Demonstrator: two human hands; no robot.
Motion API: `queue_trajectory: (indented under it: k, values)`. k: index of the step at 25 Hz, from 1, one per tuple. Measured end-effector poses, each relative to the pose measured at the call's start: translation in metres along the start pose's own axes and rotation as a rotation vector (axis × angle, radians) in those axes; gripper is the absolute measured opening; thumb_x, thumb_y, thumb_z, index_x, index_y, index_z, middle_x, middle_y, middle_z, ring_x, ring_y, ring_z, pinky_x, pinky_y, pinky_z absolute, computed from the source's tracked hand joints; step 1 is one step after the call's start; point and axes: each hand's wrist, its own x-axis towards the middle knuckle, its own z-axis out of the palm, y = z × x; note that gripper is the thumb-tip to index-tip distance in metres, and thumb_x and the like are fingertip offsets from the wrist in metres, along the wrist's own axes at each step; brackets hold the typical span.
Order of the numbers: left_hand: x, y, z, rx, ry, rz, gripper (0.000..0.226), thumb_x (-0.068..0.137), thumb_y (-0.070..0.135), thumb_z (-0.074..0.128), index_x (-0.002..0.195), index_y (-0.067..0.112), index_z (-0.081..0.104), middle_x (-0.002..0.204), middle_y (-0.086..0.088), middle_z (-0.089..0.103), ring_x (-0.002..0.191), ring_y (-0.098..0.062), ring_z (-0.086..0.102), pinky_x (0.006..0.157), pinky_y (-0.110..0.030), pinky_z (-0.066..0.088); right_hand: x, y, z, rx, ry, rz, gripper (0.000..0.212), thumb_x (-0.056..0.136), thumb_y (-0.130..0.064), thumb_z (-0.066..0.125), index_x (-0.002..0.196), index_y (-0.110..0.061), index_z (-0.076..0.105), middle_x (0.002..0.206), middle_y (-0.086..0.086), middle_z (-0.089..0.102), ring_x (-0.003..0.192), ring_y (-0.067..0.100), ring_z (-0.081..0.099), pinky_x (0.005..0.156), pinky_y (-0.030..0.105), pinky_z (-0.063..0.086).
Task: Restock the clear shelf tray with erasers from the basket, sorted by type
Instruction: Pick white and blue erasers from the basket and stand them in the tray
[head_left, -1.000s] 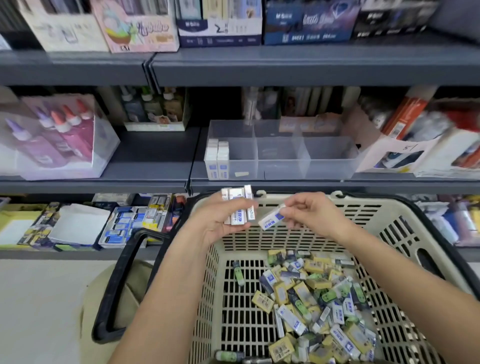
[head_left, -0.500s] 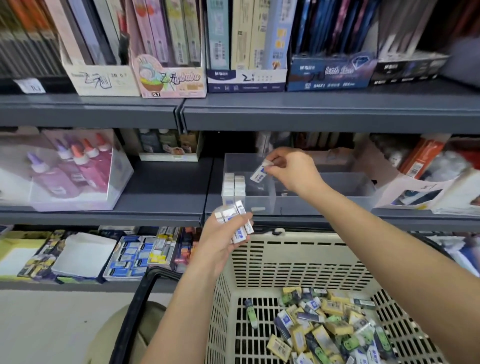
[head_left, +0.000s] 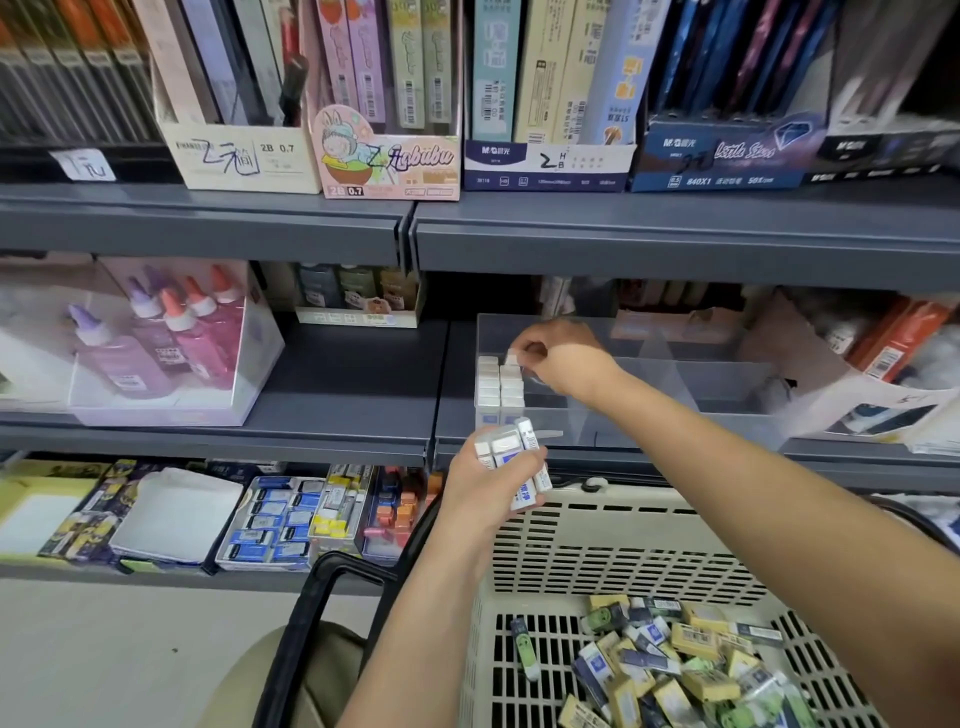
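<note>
A grey metal shelving unit (head_left: 675, 244) fills the far side of the view, and three of its levels are visible. Near and to the right stands a beige plastic basket (head_left: 597, 545) with a black handle (head_left: 358, 565); its far rim is just below the edge of the middle shelf. On the middle shelf, right of the centre, sits the clear shelf tray (head_left: 691, 410), divided into compartments by transparent walls. To the left on the same shelf there is a clear box of glue bottles (head_left: 156, 343) with purple and orange caps. The top shelf carries a row of display boxes (head_left: 384, 156), some marked 2B and 0.7. The right hand (head_left: 566, 364) reaches into the leftmost compartment of the tray, and its thumb and forefinger pinch one white eraser (head_left: 513, 358) just above the far end of the rows there. The left hand (head_left: 483, 499) is over the far rim of the basket, with its fingers curled around a bundle of white erasers with blue print (head_left: 506, 452), which stick up out of the grip. In the near right part of the basket lies a mixed pile of erasers (head_left: 675, 670), yellow, green, dark and white together. In the leftmost compartment two rows of white erasers (head_left: 500, 387) stand on end, touching each other, against the left wall.
</note>
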Motion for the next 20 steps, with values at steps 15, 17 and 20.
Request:
queue_trajectory:
  k: [15, 17, 20]
  values:
    - [-0.001, 0.007, -0.003, -0.054, -0.067, -0.039, 0.026, 0.081, 0.011, 0.067, 0.107, 0.011, 0.061, 0.091, -0.007, 0.074, 0.075, -0.013, 0.069, 0.054, -0.022, 0.051, -0.067, 0.006, -0.021, 0.439, -0.218, -0.184, 0.02, 0.095, -0.012, 0.049, 0.103, -0.019, 0.066, 0.085, -0.007, 0.067, 0.074, -0.001, 0.062, 0.073, 0.02, 0.052]
    - [-0.001, 0.007, -0.003, -0.072, -0.106, -0.062, 0.017, 0.084, 0.01, 0.064, 0.101, 0.012, 0.064, 0.084, -0.005, 0.074, 0.07, -0.012, 0.069, 0.051, -0.022, 0.05, -0.081, 0.007, -0.025, 0.495, -0.34, -0.209, 0.018, 0.093, -0.01, 0.053, 0.103, -0.017, 0.066, 0.086, -0.004, 0.067, 0.075, -0.001, 0.062, 0.069, 0.014, 0.05]
    - [-0.002, 0.007, -0.003, -0.141, -0.096, -0.106, 0.012, 0.084, 0.01, 0.064, 0.096, 0.012, 0.064, 0.074, -0.005, 0.072, 0.061, -0.012, 0.066, 0.048, -0.023, 0.05, -0.085, 0.01, -0.028, 0.478, -0.264, -0.179, 0.012, 0.09, -0.01, 0.058, 0.095, -0.015, 0.068, 0.081, -0.007, 0.066, 0.066, -0.008, 0.059, 0.063, 0.01, 0.048]
